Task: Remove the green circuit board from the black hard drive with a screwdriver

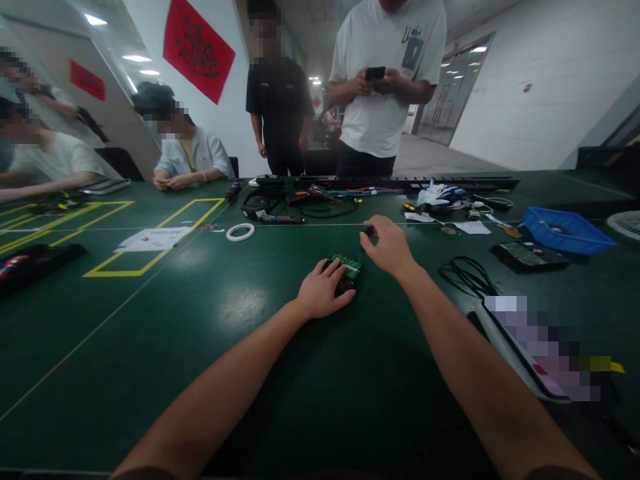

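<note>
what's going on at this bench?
Someone is handling a small green circuit board with a black part under it. The left hand lies over it, fingers on top and thumb at the near edge. The right hand is raised just beyond it, fingertips close together; whether they hold anything is unclear. Off to the right, another board lies by a blue tray. Several other people are around the table.

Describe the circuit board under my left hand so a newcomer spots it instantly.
On the dark green table, find the left hand, near the picture's middle. Partly covered by it is a green circuit board; unlike the other board beside the blue tray, this one lies under a hand.
</note>
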The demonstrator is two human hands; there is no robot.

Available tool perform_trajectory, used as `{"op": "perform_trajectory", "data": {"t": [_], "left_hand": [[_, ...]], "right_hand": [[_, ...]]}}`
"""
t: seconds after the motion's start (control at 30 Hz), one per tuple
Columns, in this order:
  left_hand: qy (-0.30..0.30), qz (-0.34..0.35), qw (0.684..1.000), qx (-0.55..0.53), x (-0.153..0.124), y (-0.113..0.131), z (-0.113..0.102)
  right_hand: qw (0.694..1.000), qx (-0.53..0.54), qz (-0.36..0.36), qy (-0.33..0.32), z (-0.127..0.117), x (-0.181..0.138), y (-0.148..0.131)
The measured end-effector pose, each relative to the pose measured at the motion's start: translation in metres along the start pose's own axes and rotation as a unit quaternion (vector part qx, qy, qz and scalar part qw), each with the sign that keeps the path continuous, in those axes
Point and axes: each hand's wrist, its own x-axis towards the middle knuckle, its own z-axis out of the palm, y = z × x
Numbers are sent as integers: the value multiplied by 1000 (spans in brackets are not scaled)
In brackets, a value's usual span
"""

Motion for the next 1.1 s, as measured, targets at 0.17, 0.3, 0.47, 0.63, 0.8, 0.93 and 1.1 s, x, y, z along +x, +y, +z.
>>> {"op": "perform_trajectory", "data": {"t": [0.17, 0.3, 0.47, 0.63, 0.8, 0.93, 1.1], "left_hand": [[-2, 2, 1000, 2, 0, -1, 1], [3, 2, 1000, 4, 0, -1, 3], [5, 5, 1000, 2, 0, -2, 3], [5, 7, 1000, 1, -1, -2, 2], [9, 6, 1000, 4, 0, -2, 4], [8, 3, 1000, 1, 0, -2, 4], [-1, 1, 1000, 2, -1, -1, 1]], "right_hand": [[1000, 22, 1, -3, 4, -1, 3], [1000, 27, 16, -1, 4, -1, 4], [1000, -24, 19, 1, 0, -3, -1], [1000, -5, 10, 4, 0, -2, -4], [1000, -9, 12, -10, 0, -1, -2], [999, -23, 20, -18, -2, -2, -3], [1000, 4, 11, -27, 1, -2, -1]]}}
